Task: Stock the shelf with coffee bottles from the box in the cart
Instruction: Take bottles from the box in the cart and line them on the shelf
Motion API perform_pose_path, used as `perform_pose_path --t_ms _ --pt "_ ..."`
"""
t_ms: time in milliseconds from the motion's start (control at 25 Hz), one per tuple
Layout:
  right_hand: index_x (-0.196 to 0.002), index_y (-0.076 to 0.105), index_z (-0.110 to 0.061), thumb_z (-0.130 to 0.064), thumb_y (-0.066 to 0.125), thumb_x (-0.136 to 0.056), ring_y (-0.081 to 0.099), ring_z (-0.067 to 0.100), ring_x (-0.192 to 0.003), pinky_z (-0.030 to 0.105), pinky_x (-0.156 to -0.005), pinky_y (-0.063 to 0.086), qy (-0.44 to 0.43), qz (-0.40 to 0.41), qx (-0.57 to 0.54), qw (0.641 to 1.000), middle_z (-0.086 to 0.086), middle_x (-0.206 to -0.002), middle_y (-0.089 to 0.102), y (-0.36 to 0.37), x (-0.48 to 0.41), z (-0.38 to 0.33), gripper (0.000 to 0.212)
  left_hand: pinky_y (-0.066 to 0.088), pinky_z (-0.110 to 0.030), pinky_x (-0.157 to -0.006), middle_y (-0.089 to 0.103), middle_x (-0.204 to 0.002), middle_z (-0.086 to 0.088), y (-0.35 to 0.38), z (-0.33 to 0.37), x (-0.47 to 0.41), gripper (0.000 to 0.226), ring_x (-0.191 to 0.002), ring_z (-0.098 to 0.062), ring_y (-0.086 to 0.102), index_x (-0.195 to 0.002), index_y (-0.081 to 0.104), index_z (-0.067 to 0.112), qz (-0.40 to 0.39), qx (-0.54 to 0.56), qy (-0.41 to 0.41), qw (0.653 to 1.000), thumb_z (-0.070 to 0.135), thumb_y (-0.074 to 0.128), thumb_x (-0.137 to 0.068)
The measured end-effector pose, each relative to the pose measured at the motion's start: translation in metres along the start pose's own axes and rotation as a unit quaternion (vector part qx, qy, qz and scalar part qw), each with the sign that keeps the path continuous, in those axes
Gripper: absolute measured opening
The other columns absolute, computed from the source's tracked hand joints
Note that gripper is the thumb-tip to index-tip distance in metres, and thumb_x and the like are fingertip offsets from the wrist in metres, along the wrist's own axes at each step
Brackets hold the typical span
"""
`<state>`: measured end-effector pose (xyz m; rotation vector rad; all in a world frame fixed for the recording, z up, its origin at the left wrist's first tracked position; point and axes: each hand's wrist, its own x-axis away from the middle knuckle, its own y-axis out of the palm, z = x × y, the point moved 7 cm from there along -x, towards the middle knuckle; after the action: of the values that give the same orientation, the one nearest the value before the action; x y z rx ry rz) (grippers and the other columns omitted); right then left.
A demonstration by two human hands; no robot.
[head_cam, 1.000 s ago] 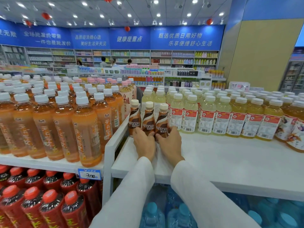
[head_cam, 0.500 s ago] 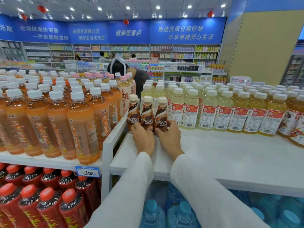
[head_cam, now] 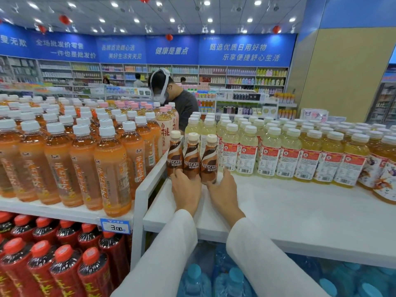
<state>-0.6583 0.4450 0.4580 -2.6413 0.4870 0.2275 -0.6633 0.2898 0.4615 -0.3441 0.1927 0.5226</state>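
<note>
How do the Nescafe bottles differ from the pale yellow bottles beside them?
The Nescafe bottles are shorter, brown-wrapped, with cream caps; the pale yellow bottles are taller, see-through, with red-and-white labels and white caps. Three Nescafe bottles form one row; the yellow ones fill several rows. Both stand upright on the white shelf.

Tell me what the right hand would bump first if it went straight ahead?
The rightmost coffee bottle, which the right hand holds at its base; just behind, probably, the pale yellow drink bottles.

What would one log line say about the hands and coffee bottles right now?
coffee bottles: three, upright, on white shelf | left hand: grips their bases | right hand: grips their bases
</note>
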Motion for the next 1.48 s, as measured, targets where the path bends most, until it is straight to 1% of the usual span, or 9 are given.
perform_pose_path --t_ms 200,480,560,760,840,960,1120,1240,1480 --pt "-0.154 0.035 -0.022 -0.037 0.059 -0.099 0.041 0.019 -0.142 0.041 -0.119 0.034 -0.032 -0.035 0.045 0.998 -0.003 -0.158 0.039 -0.031 0.062 0.007 0.062 0.042 -0.039 -0.109 0.057 -0.143 0.003 -0.045 -0.011 0.041 0.054 -0.129 -0.020 0.053 -0.141 0.051 0.027 -0.022 -0.006 -0.008 1.000 0.050 0.065 -0.093" --pt "-0.135 0.053 -0.047 -0.046 0.061 -0.095 0.047 -0.001 -0.124 0.029 -0.111 0.038 -0.120 -0.103 -0.061 0.986 -0.042 -0.129 0.044 -0.056 0.178 -0.002 0.040 0.033 -0.008 -0.097 0.057 -0.134 0.017 -0.133 -0.028 0.146 0.046 -0.124 0.000 0.049 -0.136 0.057 0.035 0.009 0.006 0.055 0.998 0.052 0.062 -0.094" --pt "-0.129 0.059 -0.047 -0.041 0.067 -0.092 0.053 -0.005 -0.119 0.026 -0.107 0.042 -0.127 -0.102 -0.093 0.982 -0.042 -0.127 0.051 -0.056 0.208 0.006 0.039 0.036 -0.010 -0.096 0.056 -0.129 0.024 -0.159 -0.044 0.181 0.045 -0.120 0.006 0.050 -0.135 0.057 0.040 0.017 -0.005 0.046 0.999 0.055 0.062 -0.093" --pt "-0.108 0.072 -0.038 -0.014 0.081 -0.082 0.066 -0.002 -0.100 0.006 -0.086 0.047 -0.122 -0.157 -0.132 0.971 -0.019 -0.107 0.075 -0.003 0.293 0.043 0.037 0.040 -0.001 -0.082 0.061 -0.118 0.029 -0.235 -0.124 0.273 0.034 -0.105 0.020 0.052 -0.119 0.063 0.051 0.094 -0.031 -0.051 0.994 0.061 0.060 -0.087" --pt "-0.110 0.071 -0.034 -0.008 0.079 -0.083 0.068 0.007 -0.105 0.020 -0.094 0.051 -0.086 -0.247 -0.137 0.955 -0.015 -0.110 0.074 0.034 0.331 0.064 0.038 0.038 0.002 -0.081 0.058 -0.123 0.032 -0.264 -0.159 0.313 0.033 -0.103 0.022 0.053 -0.122 0.062 0.050 0.124 -0.058 -0.103 0.985 0.059 0.057 -0.090" --pt "-0.117 0.067 -0.037 -0.023 0.072 -0.092 0.061 0.012 -0.119 0.039 -0.103 0.049 -0.016 -0.385 -0.096 0.918 -0.010 -0.124 0.067 0.078 0.388 0.099 0.029 0.038 -0.001 -0.087 0.061 -0.124 0.027 -0.301 -0.208 0.372 0.031 -0.104 0.010 0.057 -0.125 0.063 0.043 0.163 -0.105 -0.163 0.967 0.047 0.062 -0.094" --pt "-0.113 0.059 -0.053 -0.035 0.070 -0.093 0.057 -0.013 -0.108 0.007 -0.087 0.043 -0.011 -0.498 -0.039 0.866 -0.023 -0.122 0.062 0.119 0.452 0.124 0.029 0.046 -0.020 -0.100 0.069 -0.119 0.020 -0.348 -0.274 0.451 0.021 -0.112 0.009 0.060 -0.114 0.066 0.041 0.216 -0.122 -0.236 0.940 0.031 0.067 -0.096" --pt "-0.122 0.059 -0.042 -0.034 0.068 -0.095 0.057 0.010 -0.122 0.031 -0.104 0.045 0.020 -0.560 0.001 0.828 -0.010 -0.129 0.062 0.149 0.493 0.145 0.030 0.047 -0.028 -0.102 0.067 -0.120 0.017 -0.376 -0.328 0.502 0.026 -0.114 -0.003 0.061 -0.121 0.064 0.036 0.230 -0.141 -0.336 0.903 0.046 0.060 -0.097" --pt "-0.119 0.054 -0.050 -0.054 0.062 -0.092 0.054 0.007 -0.123 0.031 -0.101 0.045 0.050 -0.638 0.108 0.761 -0.019 -0.131 0.059 0.189 0.552 0.171 0.028 0.046 -0.032 -0.096 0.059 -0.126 0.009 -0.420 -0.432 0.527 0.040 -0.112 -0.015 0.059 -0.133 0.058 0.025 0.247 -0.116 -0.497 0.824 0.045 0.058 -0.098"
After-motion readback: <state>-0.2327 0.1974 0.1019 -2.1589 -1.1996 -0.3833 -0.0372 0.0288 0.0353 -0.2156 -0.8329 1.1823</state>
